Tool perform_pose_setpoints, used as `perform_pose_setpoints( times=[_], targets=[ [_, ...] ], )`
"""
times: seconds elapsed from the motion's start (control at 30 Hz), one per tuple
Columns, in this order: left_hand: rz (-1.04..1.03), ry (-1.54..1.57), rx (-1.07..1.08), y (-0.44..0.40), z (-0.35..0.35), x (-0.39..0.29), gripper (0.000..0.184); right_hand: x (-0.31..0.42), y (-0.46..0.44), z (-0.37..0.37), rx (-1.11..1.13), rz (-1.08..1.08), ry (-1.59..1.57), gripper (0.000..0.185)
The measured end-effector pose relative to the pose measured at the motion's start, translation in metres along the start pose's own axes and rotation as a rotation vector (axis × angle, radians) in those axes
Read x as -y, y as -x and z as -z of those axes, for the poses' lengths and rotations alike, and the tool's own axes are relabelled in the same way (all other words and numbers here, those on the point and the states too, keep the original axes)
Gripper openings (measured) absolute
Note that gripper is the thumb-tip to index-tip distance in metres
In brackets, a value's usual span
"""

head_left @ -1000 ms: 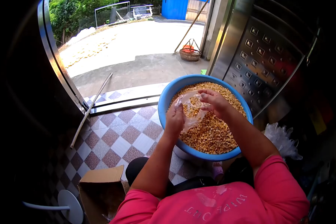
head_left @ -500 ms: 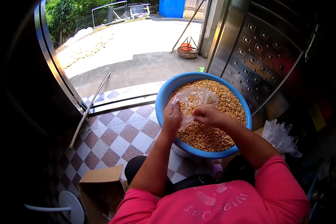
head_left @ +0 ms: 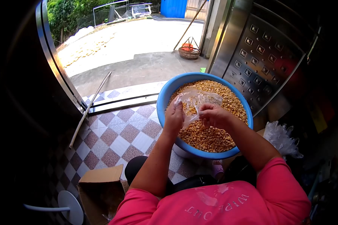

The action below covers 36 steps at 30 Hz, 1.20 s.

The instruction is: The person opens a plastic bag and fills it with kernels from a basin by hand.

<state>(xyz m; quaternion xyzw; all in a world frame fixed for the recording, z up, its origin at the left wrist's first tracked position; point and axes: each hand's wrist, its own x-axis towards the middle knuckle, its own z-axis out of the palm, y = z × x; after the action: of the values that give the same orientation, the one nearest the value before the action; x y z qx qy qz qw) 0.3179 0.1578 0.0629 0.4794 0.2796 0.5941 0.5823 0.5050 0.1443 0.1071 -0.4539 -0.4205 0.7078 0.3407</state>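
A clear plastic bag (head_left: 192, 100) is stretched between my two hands, above a blue basin (head_left: 162, 98) heaped with yellow corn kernels (head_left: 210, 139). My left hand (head_left: 174, 114) grips the bag's left side, thumb up. On the other side my right hand (head_left: 213, 114) pinches the bag's edge between thumb and fingers. Kernels show through the thin plastic; whether any lie inside the bag, I cannot tell.
Beside my right elbow lies a bundle of clear plastic bags (head_left: 281, 139). An opened cardboard box (head_left: 101, 175) and a round white object (head_left: 72, 208) are at lower left. A pole (head_left: 90, 108) leans at the doorway; a wicker basket (head_left: 189, 53) sits outside near the metal door (head_left: 255, 56).
My right hand has shifted slightly to the right, pulling the bag's edge away from my left hand, so the plastic is spread wider. My left hand has barely moved.
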Motion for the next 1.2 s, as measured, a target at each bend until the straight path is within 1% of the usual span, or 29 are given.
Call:
perform_pose_setpoints(
  times=[0.07,0.1,0.2,0.27,0.4,0.5,0.57,0.6,0.63,0.7,0.73,0.87,0.93,0.97,1.03,1.07,1.13,1.17,1.2],
  targets=[
    [-0.015,-0.011,-0.003,0.000,0.000,0.001,0.033,0.000,0.001,0.001,0.026,-0.067,-0.154,0.009],
    [-0.012,-0.014,-0.003,0.000,-0.001,0.000,0.034,0.000,0.001,0.002,0.026,-0.067,-0.154,0.009],
    [-0.012,-0.012,0.001,-0.001,0.000,0.002,0.034,0.000,-0.001,0.003,0.035,-0.086,-0.118,0.013],
    [-0.015,-0.008,0.006,-0.001,0.001,0.004,0.034,0.000,-0.001,0.005,-0.045,-0.113,-0.016,0.020],
    [0.019,-0.001,0.010,0.002,-0.001,-0.004,0.036,0.003,0.006,0.007,-0.121,-0.116,0.038,0.025],
    [0.012,-0.011,0.008,0.001,-0.001,-0.001,0.037,0.005,0.007,0.016,-0.143,-0.095,-0.008,0.027],
    [0.005,-0.019,0.008,0.000,-0.001,0.000,0.038,0.009,0.003,0.025,-0.191,-0.009,-0.062,0.026],
    [0.008,-0.035,0.003,0.001,-0.002,-0.002,0.038,0.014,0.001,0.022,-0.147,0.039,-0.072,0.025],
    [0.010,-0.051,-0.001,0.001,-0.002,-0.002,0.038,0.018,0.000,0.019,-0.148,0.042,-0.073,0.025],
    [0.002,-0.037,0.006,0.000,-0.002,-0.001,0.038,0.028,-0.001,0.007,-0.248,0.116,-0.079,0.026],
    [-0.006,-0.021,0.011,0.000,-0.002,-0.001,0.038,0.024,-0.010,0.016,-0.088,0.180,-0.130,0.027],
    [-0.005,0.009,0.012,0.001,-0.003,-0.003,0.038,0.029,-0.007,-0.006,-0.071,0.168,-0.089,0.027],
    [0.004,0.014,0.019,0.002,-0.003,-0.004,0.038,0.029,0.000,-0.013,-0.107,0.236,0.100,0.027],
    [0.005,0.014,0.018,0.002,-0.003,-0.006,0.038,0.027,0.000,-0.011,-0.107,0.235,0.100,0.027],
    [0.009,0.022,0.021,0.002,-0.003,-0.007,0.038,0.022,0.003,-0.002,-0.207,0.340,0.287,0.022],
    [0.009,0.022,0.021,0.002,-0.003,-0.006,0.038,0.022,0.009,0.005,-0.207,0.340,0.287,0.022],
    [-0.006,0.000,0.008,0.000,-0.001,-0.002,0.038,0.022,0.023,0.023,-0.318,0.193,0.595,0.016],
    [-0.007,0.001,0.006,0.000,0.000,-0.001,0.038,0.018,0.030,0.029,-0.316,0.193,0.597,0.016],
    [-0.014,-0.008,0.011,0.000,0.000,0.000,0.038,0.011,0.039,0.035,-0.363,0.257,0.878,0.017]
  ],
)
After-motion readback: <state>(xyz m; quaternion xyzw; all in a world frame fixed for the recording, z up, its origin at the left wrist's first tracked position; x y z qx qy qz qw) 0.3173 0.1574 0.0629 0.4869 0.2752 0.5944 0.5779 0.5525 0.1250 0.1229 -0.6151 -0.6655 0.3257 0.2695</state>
